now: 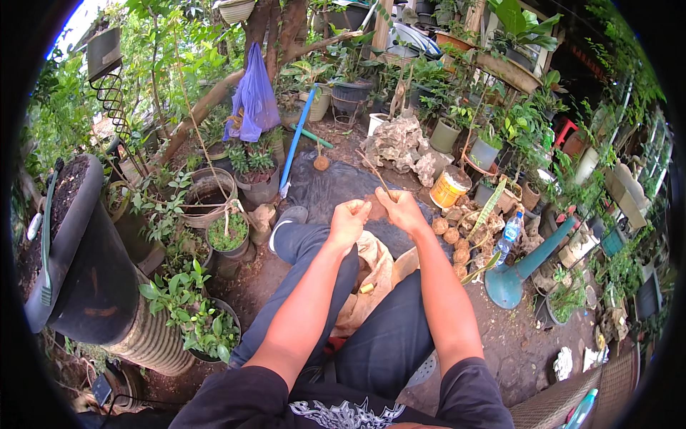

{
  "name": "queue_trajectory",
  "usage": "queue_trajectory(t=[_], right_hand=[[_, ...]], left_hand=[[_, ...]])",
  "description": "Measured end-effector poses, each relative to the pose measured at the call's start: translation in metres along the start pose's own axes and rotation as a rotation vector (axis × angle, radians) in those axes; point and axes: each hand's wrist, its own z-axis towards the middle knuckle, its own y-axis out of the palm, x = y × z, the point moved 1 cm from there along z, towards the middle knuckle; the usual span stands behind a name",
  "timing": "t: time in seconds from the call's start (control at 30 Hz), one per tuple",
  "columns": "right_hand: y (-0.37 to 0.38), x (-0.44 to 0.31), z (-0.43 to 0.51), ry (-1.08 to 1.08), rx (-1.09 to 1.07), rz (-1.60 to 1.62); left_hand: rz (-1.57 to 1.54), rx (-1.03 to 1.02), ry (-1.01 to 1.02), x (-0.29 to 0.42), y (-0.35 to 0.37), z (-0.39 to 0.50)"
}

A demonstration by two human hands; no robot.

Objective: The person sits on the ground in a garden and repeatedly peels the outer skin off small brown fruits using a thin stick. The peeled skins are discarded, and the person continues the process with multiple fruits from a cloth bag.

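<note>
My right hand (398, 208) is closed on a thin brown stick (375, 170), which points up and to the left. Close to it on the left, my left hand (349, 215) has its fingertips pinched together; whether something thin is between them cannot be told. Both hands are above a black plastic sheet (343, 179) on the ground. A beige cloth (370, 252) lies between my legs, with a small yellow piece (367, 288) on it. Several round brown fibre balls (452, 235) are at the right edge of the sheet, and another ball (321, 163) with a stem lies at its far end.
Right of the sheet are a yellow paint bucket (450, 187), a water bottle (506, 236) and a teal funnel-shaped object (504, 288). A blue pole (298, 140) leans at the far left edge. Potted plants (228, 233) crowd the left; rocks (399, 143) stand ahead.
</note>
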Motion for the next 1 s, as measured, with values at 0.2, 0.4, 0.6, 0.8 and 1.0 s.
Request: queue_trajectory(t=[0.2, 0.4, 0.6, 0.8, 1.0], right_hand=[[0.004, 0.002, 0.003, 0.023, -0.036, 0.069], [0.005, -0.010, -0.004, 0.065, -0.010, 0.274], [-0.006, -0.004, -0.004, 0.025, -0.046, 0.321], [-0.010, -0.001, -0.003, -0.013, -0.065, 0.190], [-0.009, -0.007, -0.008, -0.028, -0.077, 0.187]], left_hand=[[0.116, 0.173, 0.065, -0.007, 0.003, 0.001], [-0.020, 0.197, 0.035, 0.000, 0.002, 0.000], [-0.123, 0.139, 0.100, 0.002, 0.009, -0.003], [-0.047, 0.104, 0.020, 0.006, 0.006, -0.003], [0.027, 0.113, 0.022, 0.000, 0.006, -0.002]])
